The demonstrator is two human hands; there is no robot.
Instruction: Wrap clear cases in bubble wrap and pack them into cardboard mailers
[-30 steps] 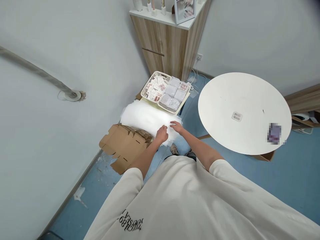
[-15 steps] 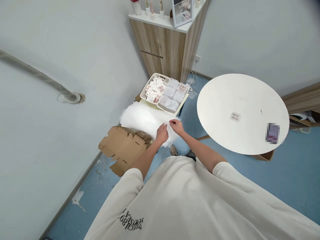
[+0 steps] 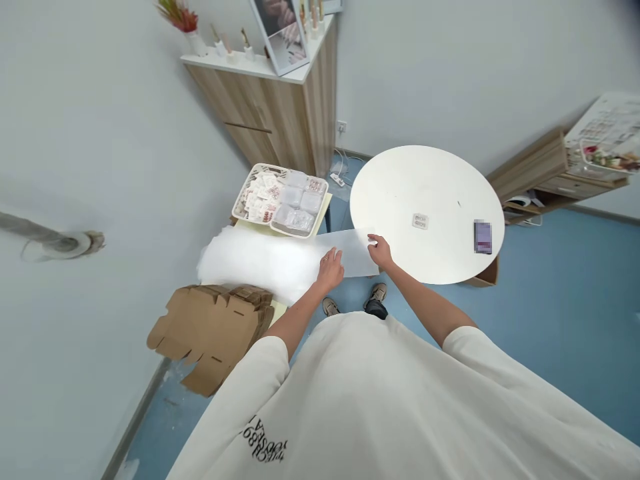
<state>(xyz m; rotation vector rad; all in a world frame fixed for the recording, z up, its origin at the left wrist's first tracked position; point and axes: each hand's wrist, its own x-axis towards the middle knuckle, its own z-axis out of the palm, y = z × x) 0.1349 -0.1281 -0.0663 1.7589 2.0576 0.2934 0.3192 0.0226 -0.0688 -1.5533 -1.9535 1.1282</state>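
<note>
Corner of a room with a blue floor, viewed from above the wearer's chest. A round white surface occupies the right of the field; a wooden cabinet stands against the far walls. A translucent white foam sheet runs across the centre, bunched and billowing at its left portion, drawn flat toward the rim of the surface at its right end. The hands are apart, both on this sheet: the left hand lies open and palm-down, apparently pinning the sheet, while the right hand curls over the far end, gripping it, so that the stretch between them lies smooth. Behind the sheet, a white plastic basket of clear packets sits on a pale yellow board. A flattened cardboard box blank lies at lower left, just beside the sheet. On the surface are a small clear packet and a blurred object, neither in the sheet's path.
</note>
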